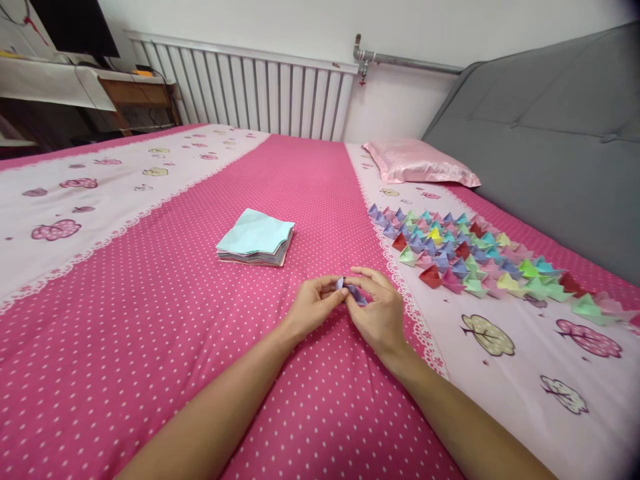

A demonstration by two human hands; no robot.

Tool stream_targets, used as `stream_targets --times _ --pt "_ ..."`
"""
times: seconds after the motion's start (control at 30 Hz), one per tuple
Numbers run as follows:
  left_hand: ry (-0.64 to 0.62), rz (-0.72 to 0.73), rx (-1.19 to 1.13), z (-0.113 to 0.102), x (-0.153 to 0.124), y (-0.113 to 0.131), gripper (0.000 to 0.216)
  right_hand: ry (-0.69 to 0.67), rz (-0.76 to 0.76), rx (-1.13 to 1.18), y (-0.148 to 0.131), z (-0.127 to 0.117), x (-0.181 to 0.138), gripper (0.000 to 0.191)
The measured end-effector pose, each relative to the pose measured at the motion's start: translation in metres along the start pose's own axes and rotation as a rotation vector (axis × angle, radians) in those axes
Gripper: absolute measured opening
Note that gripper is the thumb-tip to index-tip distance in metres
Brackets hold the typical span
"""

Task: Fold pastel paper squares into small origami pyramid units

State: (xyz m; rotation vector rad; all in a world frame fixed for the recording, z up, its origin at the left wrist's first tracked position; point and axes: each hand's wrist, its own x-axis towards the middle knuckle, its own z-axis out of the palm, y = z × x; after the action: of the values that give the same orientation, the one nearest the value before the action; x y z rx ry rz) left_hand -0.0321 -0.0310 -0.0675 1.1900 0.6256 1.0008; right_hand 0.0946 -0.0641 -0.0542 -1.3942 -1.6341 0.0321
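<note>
Between my two hands is a small folded piece of purple paper (356, 293), partly hidden by the fingers. My left hand (316, 303) pinches its left end between thumb and fingers. On the other side my right hand (379, 310) grips it with thumb and forefinger, the thumbs nearly meeting. Ahead and to the left lies a stack of square paper sheets (257, 233), the top one light blue. Rows of small folded paper boats (473, 257) in many colours stand to the right of my hands.
The pink dotted bedspread (165, 320) spreads under everything. A pink pillow (420, 162) lies at the back right, by a grey padded headboard (550, 120). Beyond the bed are a white radiator (250, 87) and a desk (135, 93) with a black monitor (75, 27).
</note>
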Motion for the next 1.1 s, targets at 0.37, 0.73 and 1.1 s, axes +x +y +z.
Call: stream_targets --times 0.37,0.73,1.1 --pt "0.095 0.033 -0.046 0.0012 -0.0007 0.0037 0.032 0.022 0.034 -0.050 -0.0013 -0.0032 0.0029 0.014" --pt "0.144 0.016 -0.042 0.0000 -0.0003 0.0061 0.035 -0.090 0.050 -0.122 0.0059 -0.0048 0.0052 0.016" --pt "0.118 -0.014 -0.022 0.0002 -0.0024 0.0058 0.041 -0.197 -0.041 -0.211 0.0071 -0.0070 0.0083 0.013"
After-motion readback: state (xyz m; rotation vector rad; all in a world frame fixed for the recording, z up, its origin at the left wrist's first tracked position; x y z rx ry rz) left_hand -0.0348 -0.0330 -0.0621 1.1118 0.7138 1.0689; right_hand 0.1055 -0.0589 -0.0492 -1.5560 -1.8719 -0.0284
